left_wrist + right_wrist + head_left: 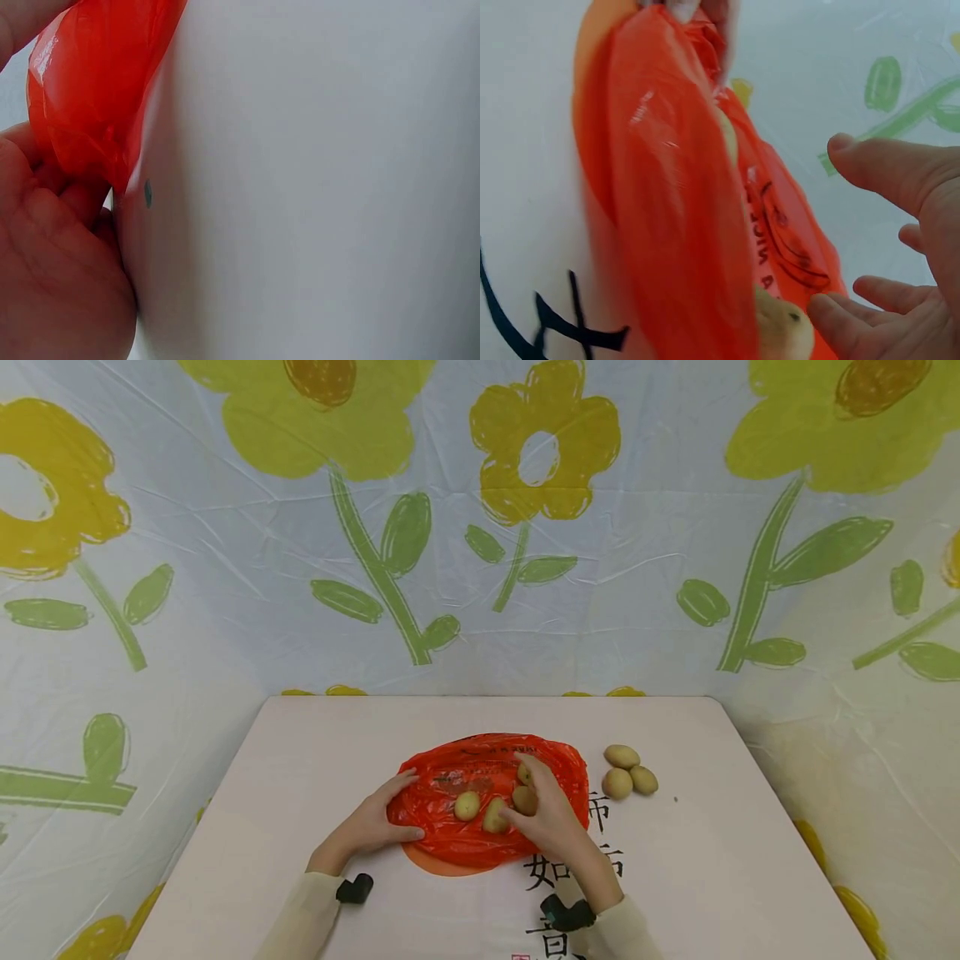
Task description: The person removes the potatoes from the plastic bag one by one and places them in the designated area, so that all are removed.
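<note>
A red plastic bag lies spread on the table with its mouth open upward. Several potatoes are inside it. My left hand holds the bag's left side, thumb apart from the fingers; the left wrist view shows fingers bent against the red plastic. Over the right part of the bag is my right hand, thumb and fingers spread. In the right wrist view its fingertips come close to a potato at the bag's edge; whether they touch cannot be told.
Three potatoes sit grouped on the table right of the bag. An orange curved shape shows under the bag's near edge. Black characters mark the white tabletop. A flower-printed cloth hangs behind and at both sides.
</note>
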A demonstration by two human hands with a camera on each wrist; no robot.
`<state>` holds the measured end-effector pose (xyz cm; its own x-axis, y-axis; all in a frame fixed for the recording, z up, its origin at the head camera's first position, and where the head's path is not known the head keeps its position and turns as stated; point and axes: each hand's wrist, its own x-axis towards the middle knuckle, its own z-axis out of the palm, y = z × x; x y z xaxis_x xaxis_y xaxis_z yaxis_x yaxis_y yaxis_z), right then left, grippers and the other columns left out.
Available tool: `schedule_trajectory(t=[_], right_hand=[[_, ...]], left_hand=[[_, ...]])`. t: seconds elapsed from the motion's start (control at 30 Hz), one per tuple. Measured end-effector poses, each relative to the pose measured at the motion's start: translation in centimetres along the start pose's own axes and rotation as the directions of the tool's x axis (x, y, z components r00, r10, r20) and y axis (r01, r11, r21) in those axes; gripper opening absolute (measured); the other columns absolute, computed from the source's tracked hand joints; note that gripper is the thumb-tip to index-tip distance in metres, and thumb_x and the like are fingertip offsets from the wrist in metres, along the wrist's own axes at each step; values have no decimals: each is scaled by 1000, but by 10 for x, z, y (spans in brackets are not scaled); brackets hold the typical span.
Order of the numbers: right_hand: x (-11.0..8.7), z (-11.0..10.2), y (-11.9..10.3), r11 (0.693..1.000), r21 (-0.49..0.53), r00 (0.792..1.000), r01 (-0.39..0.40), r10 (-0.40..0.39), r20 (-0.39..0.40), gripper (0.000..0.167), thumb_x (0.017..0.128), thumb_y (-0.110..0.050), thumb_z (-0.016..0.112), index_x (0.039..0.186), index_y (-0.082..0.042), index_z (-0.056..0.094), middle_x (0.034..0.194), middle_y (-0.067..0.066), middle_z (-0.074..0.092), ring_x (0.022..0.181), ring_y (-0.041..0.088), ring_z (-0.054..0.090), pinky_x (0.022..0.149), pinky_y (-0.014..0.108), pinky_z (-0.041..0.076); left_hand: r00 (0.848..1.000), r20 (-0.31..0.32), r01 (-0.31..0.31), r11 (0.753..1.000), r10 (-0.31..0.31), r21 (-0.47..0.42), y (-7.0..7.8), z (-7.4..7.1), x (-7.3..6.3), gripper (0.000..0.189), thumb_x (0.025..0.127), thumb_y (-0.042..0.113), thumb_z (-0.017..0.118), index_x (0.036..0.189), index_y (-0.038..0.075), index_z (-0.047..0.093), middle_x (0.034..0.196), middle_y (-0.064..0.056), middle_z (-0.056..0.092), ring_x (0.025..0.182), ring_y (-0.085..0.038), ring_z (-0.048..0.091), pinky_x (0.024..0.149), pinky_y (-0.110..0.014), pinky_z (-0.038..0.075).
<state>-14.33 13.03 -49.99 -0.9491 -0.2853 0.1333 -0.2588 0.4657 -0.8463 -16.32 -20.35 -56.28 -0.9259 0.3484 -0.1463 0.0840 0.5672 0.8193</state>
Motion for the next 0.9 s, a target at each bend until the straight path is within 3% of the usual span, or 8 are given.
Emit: schedule_trajectory(t=[0.3, 0.5, 0.67, 0.9], right_hand=[[-5, 17, 2, 1000, 12, 999, 16, -17, 51, 80, 87, -11, 83, 154, -20, 40, 152, 6, 48, 138, 36, 51, 109, 54, 50], [-7, 24, 6, 999, -19, 997, 46, -45, 61, 73, 89, -14, 82, 152, -15, 44, 153, 12, 50, 135, 36, 54, 106, 50, 53], [-9, 27, 8, 996, -71, 996, 51, -45, 75, 71, 89, -16, 81, 150, -9, 47, 152, 11, 51, 134, 33, 49, 105, 51, 54], [-11, 31, 10, 996, -84, 995, 32, -24, 96, 64, 92, -16, 78, 149, -11, 50, 153, 6, 51, 140, 30, 41, 109, 52, 50]], left_hand=[[1000, -1, 0, 1000, 0, -4, 0, 0, 0, 96, 78, 42, 87, 159, 24, 40, 169, -2, 31, 156, -40, 25, 120, -69, 28], [1000, 1, 6, 1000, -6, 1, 1, 0, 0, 97, 78, 43, 87, 159, 23, 39, 169, -2, 31, 156, -40, 26, 120, -69, 28], [1000, -2, 8, 1000, -8, 2, 2, 0, 0, 96, 77, 42, 88, 159, 23, 40, 169, -2, 31, 156, -39, 26, 120, -69, 28], [1000, -3, 10, 1000, -10, -2, 1, 0, 0, 96, 78, 44, 87, 159, 24, 40, 169, -2, 31, 155, -40, 26, 119, -69, 29]])
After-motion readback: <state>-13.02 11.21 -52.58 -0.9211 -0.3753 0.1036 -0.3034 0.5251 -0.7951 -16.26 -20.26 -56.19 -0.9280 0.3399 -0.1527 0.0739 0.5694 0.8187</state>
